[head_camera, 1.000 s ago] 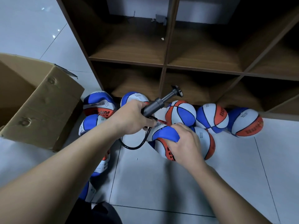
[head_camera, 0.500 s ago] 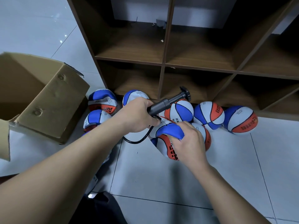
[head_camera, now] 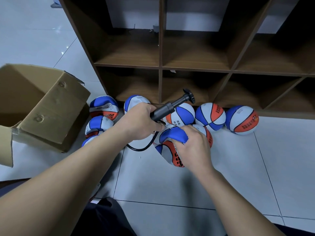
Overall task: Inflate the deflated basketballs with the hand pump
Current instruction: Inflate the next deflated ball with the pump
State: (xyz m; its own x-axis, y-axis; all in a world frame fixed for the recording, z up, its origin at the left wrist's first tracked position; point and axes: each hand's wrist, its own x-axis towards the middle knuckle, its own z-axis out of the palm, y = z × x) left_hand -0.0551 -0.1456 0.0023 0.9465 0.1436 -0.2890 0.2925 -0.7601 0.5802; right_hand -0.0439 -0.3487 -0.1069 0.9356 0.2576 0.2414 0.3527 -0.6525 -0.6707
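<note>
The flat ball (head_camera: 172, 143) sits low over the floor (head_camera: 170, 181) in front of me, its blue, white and orange panels folded and creased. My right hand (head_camera: 192, 147) grips it, fingers curled over the blue fold on top. My left hand (head_camera: 141, 122) is wrapped round the barrel of the pump (head_camera: 172, 106), a matte black tube tilted up to the right with its T-handle (head_camera: 188, 95) pulled out. A thin metal needle (head_camera: 167, 127) pokes out at the ball's top edge, and the black hose (head_camera: 141, 147) loops down beneath my left hand.

Behind, three round, firm balls (head_camera: 210, 116) line up against the foot of the shelf (head_camera: 160, 67), with a fourth just behind my right hand. To the left lie slumped, dented ones (head_camera: 104, 108). The floor is glossy pale grey tile with dark grout lines. The shelf is dark wood-grain board, divided into square cubbies. An open brown cardboard box (head_camera: 51, 108) stands at my left, its wall dimpled.
</note>
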